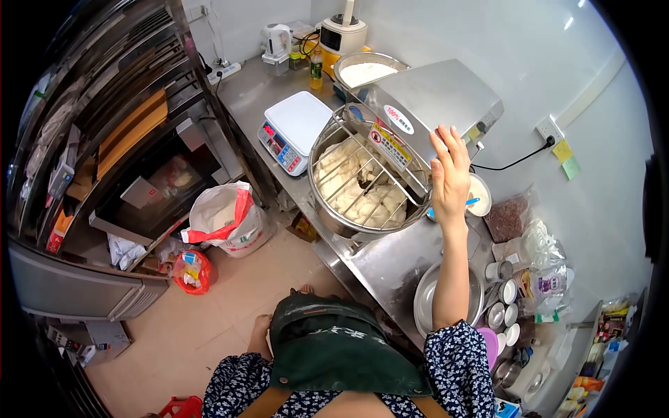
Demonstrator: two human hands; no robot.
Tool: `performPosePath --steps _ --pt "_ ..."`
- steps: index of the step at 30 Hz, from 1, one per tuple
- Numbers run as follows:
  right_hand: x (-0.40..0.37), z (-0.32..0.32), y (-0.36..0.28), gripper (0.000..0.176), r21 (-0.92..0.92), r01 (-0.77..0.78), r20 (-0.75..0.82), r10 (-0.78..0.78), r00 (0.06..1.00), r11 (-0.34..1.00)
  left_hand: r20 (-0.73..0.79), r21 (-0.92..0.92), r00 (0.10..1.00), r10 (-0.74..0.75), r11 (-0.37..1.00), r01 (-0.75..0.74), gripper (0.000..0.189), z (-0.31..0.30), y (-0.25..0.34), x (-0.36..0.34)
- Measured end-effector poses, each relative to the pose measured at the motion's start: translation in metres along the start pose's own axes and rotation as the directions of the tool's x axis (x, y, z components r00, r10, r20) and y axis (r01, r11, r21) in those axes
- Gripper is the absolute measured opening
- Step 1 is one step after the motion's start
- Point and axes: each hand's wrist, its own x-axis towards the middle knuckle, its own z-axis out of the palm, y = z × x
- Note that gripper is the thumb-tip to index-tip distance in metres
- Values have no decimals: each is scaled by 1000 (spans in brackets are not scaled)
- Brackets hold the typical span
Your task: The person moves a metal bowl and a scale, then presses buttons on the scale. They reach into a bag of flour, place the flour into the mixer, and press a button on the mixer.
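Observation:
My right hand (449,171) is raised with fingers spread against the side of a steel dough mixer (432,97), holding nothing. The mixer's bowl (327,216) is closed by a wire guard (369,164) and holds a large lump of white dough (362,184). My left hand (261,324) hangs down at my side beside a dark green apron (334,345), and whether its fingers are closed is unclear.
A white digital scale (293,129) sits left of the mixer on the steel counter (390,261). A bowl of flour (366,70), kettle (277,40) and bottle (316,68) stand behind. Steel bowls, cups and bags crowd the counter's right. A flour sack (226,219) and red bag (191,270) lie on the floor.

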Motion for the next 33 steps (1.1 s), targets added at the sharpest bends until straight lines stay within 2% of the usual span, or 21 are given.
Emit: performPosePath --steps 3,9,12,15,21,33 --pt "1 1 -1 34 25 -15 -31 16 999 1000 72 118 992 104 987 -112 32 7 7 24" --pt "1 3 1 32 48 -19 -74 23 997 999 -7 114 957 291 951 -288 33 24 40 41" --pt "1 2 1 30 57 -26 -69 30 997 998 1 132 951 310 942 -307 32 29 44 44" --pt "1 2 2 29 69 -27 -72 32 997 997 2 211 957 290 936 -284 32 32 40 44" --pt "2 2 2 28 82 -38 -75 44 996 996 3 205 988 152 967 -149 33 26 19 43" --pt "1 2 3 27 102 -45 -75 52 996 994 16 236 988 155 960 -154 31 22 11 43"
